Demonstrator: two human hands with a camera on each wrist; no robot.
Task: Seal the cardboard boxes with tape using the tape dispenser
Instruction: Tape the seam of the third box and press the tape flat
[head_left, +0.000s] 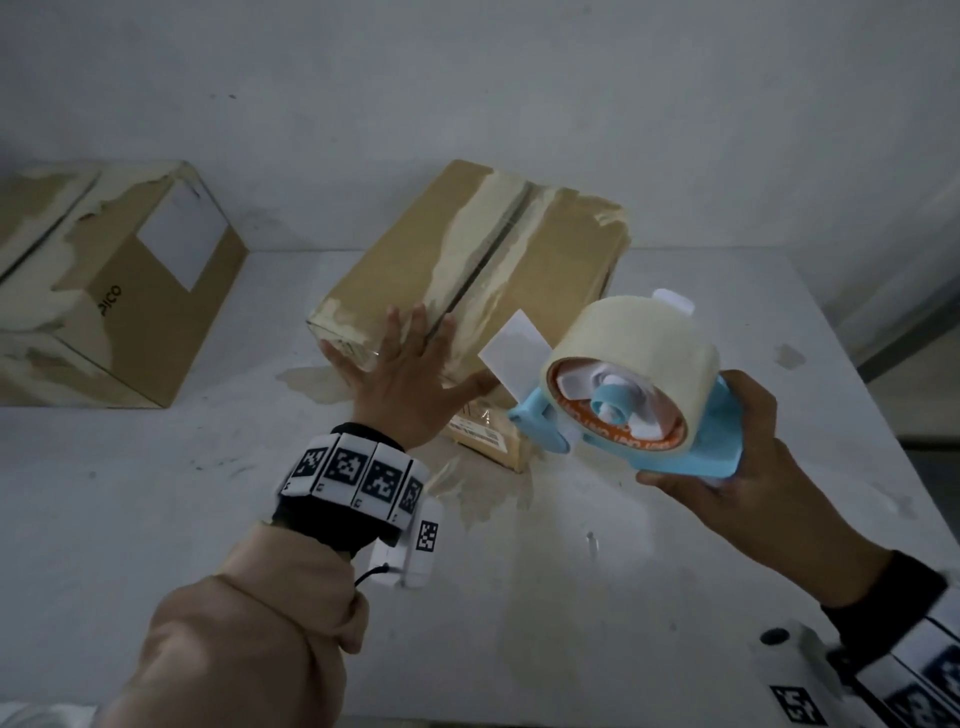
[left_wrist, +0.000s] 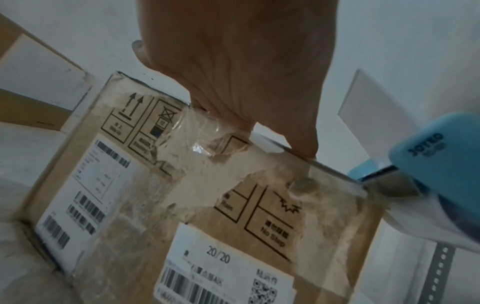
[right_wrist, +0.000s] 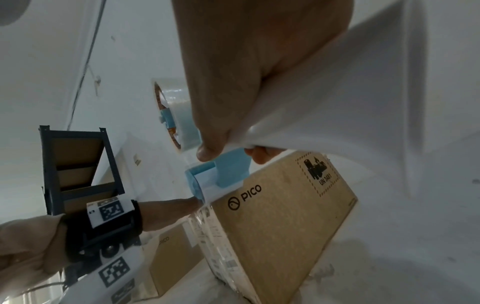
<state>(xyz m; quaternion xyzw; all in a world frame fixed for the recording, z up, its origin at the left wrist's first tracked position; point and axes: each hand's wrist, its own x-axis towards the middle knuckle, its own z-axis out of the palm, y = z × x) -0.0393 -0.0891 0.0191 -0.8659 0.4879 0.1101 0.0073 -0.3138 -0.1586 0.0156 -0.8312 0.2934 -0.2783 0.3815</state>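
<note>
Two cardboard boxes (head_left: 470, 270) (head_left: 111, 280), one tape dispenser (head_left: 631, 389), two hands.

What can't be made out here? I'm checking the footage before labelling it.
- Head view: the left hand covers the near end of the brown cardboard box seam.
- Left wrist view: label text is blurred.
- Right wrist view: the right hand hides most of the blue tape dispenser.

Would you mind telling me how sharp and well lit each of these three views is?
Head view: dim, flat light, fairly sharp on the tape dispenser, edges bowed by the wide lens. Left wrist view: glare on the clear tape over the cardboard box, labels soft. Right wrist view: right hand close and blurred, box print readable.
</note>
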